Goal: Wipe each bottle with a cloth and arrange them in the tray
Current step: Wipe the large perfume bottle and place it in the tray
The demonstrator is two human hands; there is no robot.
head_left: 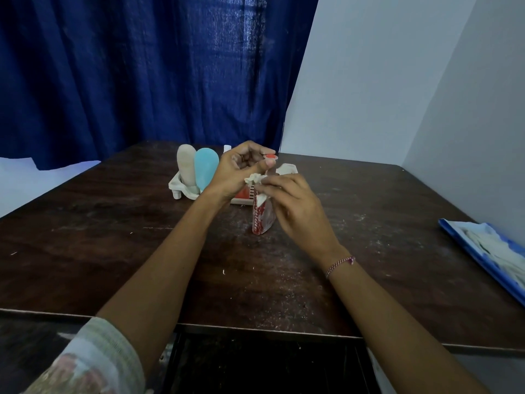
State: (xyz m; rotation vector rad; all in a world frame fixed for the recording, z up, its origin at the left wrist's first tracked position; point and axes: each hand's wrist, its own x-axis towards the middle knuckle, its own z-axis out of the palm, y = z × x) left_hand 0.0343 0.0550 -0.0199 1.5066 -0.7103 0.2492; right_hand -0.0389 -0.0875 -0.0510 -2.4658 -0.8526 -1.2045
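A clear bottle with a red and white label [262, 220] and a red cap [270, 156] hangs tilted above the dark table. My left hand [238, 169] grips its neck near the cap. My right hand [292, 206] presses a small white cloth [255, 179] against the bottle's upper part. Behind the hands stands a white tray [177, 186] with a beige bottle [186, 166] and a light blue bottle [206, 167] upright in it. A white cap [227, 148] peeks out behind my left hand, and a red item in the tray is mostly hidden.
The dark wooden table [113, 251] is dusty and scratched. A blue tray with white cloths [488, 251] lies at the right edge. A blue curtain [142, 66] hangs behind, and a white wall [397, 81] closes the right side.
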